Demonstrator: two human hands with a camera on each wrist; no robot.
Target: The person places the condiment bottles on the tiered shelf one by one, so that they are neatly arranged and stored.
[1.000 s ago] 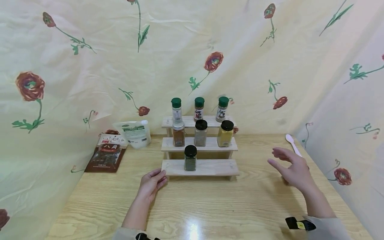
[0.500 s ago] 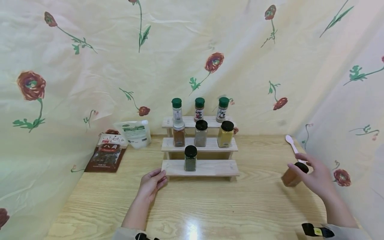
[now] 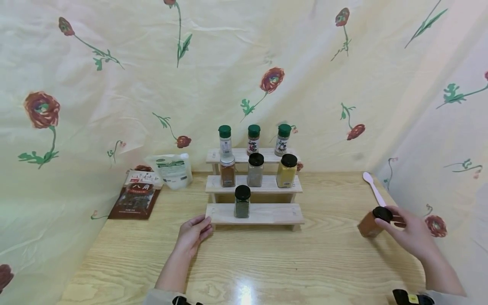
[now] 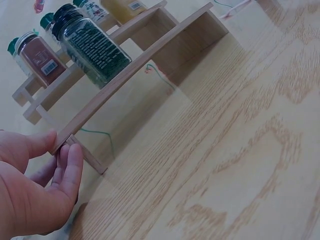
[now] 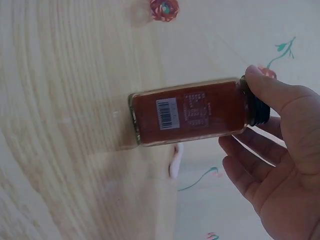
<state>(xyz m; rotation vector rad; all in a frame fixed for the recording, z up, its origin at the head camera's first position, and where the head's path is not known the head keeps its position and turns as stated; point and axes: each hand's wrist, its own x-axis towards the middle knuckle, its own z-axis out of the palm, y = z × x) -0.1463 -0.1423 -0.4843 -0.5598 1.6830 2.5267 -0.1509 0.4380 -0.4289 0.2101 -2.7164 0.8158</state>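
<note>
My left hand [image 3: 192,237] pinches the left end of the bottom step of a wooden three-step spice rack [image 3: 274,214], thumb on top and fingers curled below. A jar of dark green herbs [image 4: 95,50] with a black lid stands on that step. Over at the right, my right hand [image 3: 409,231] holds a square glass spice jar [image 5: 185,115] of reddish-brown powder near its black lid [image 3: 382,214]. The thumb lies at the jar's neck, with fingers on the opposite side. In the head view this jar looks tilted, close over the table.
On the middle step stand a brown-powder jar [image 3: 228,173], a grey one [image 3: 255,171] and a yellow one [image 3: 286,173]. Green-capped shakers [image 3: 253,142] line the top step. A brown packet [image 3: 135,197] and white pouch [image 3: 173,171] lie left; a white spoon [image 3: 373,188] lies right.
My right hand has moved right and forward around the reddish-brown spice jar and closed its fingers at the lid end. My left hand keeps its place on the spice rack.
</note>
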